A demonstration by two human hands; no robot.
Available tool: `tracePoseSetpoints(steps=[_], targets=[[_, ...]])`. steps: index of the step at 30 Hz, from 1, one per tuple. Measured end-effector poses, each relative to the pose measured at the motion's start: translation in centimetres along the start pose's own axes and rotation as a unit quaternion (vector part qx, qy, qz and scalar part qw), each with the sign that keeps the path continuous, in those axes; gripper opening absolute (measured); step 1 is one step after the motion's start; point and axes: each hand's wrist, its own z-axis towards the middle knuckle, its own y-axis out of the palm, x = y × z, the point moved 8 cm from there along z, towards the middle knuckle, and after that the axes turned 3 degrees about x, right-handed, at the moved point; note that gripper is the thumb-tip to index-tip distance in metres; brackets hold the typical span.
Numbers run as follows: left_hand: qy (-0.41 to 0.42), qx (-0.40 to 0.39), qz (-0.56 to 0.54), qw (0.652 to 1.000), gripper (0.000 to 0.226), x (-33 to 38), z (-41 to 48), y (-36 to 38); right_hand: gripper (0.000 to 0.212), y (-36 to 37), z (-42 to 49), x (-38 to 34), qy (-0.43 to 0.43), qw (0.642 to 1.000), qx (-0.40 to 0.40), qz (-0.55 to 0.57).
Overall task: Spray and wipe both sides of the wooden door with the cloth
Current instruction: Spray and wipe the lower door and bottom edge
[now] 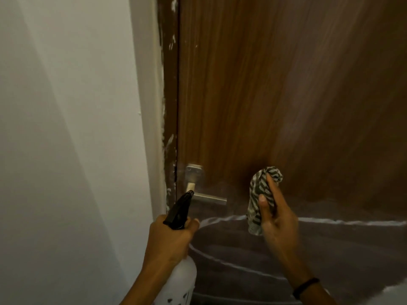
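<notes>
One bottle (182,280), one cloth (257,194), one door (286,84).

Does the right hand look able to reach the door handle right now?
Probably yes: the right hand, gripping the cloth, is just right of the door handle with nothing between them. The left hand's spray bottle covers only the handle's left end.

An indoor doorway of a home-type building is shown; the exact room cannot be determined. The setting is indicated by a brown wood-grain door (264,84) closed against a dark brown door frame (170,84) smeared with white paint, a plain white painted wall (66,106) adjoining the frame, and a brushed-metal lever handle (209,198) mounted on a rectangular metal plate (195,172).
</notes>
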Motion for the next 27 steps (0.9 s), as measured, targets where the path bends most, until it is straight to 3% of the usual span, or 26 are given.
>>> tracePoseSetpoints(steps=[3, 5, 7, 10, 13, 16, 21, 25, 27], targets=[[0.003, -0.009, 0.016, 1.000, 0.035, -0.5, 0.7, -0.4, 0.047, 1.5, 0.2, -1.1, -0.128, 0.990, 0.004, -0.059], [0.002, -0.015, 0.013, 1.000, 0.035, -0.6, 1.2, -0.8, 0.056, 3.7, 1.3, -2.1, -0.236, 0.960, -0.049, -0.140], [0.008, -0.020, 0.011, 1.000, 0.032, -0.6, 1.5, -1.3, 0.058, 6.3, 2.9, -2.6, -0.322, 0.902, -0.108, -0.268], [0.027, -0.028, 0.009, 0.999, 0.024, -0.5, 1.6, -1.7, 0.057, 8.9, 4.6, -1.6, -0.389, 0.798, -0.095, -0.450], [0.046, -0.045, 0.024, 0.998, 0.021, -0.5, 1.9, -2.1, 0.060, 9.8, 4.5, -0.6, -0.442, 0.746, -0.054, -0.495], [0.048, -0.054, 0.023, 0.997, 0.024, -1.3, 2.5, -2.2, 0.077, 10.8, 3.7, 1.2, -0.502, 0.691, -0.062, -0.516], [0.058, -0.045, 0.032, 0.997, 0.026, -2.0, 3.4, -1.8, 0.053, 12.7, 0.9, 4.0, -0.533, 0.696, -0.119, -0.466], [0.042, -0.040, 0.011, 0.998, 0.025, -2.6, 3.6, -2.0, 0.062, 13.7, -1.3, 6.9, -0.529, 0.678, -0.188, -0.473], [0.034, -0.042, 0.012, 0.998, 0.025, -2.6, 3.4, -2.1, 0.083, 14.4, -2.1, 8.4, -0.480, 0.683, -0.245, -0.492]])
